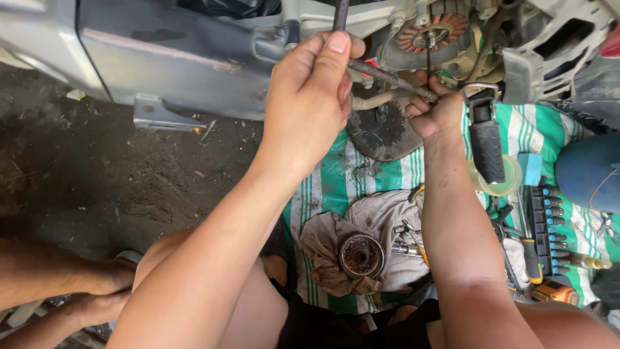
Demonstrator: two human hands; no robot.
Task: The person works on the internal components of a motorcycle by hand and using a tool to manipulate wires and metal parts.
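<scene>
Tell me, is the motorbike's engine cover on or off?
Off. The copper coil ring inside the engine shows bare, and a round metal part lies on a rag below.

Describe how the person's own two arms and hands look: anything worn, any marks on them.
Both forearms are bare, with no sleeves, gloves, watch or rings in view. The left hand looks fairly clean, its thumbnail short. The right hand and forearm carry dark greasy smudges.

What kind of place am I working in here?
Most likely an informal motorbike repair spot, on the ground outdoors. A bike's open engine with its footpeg sits over a dirt floor, and a socket set lies on a striped mat.
</scene>
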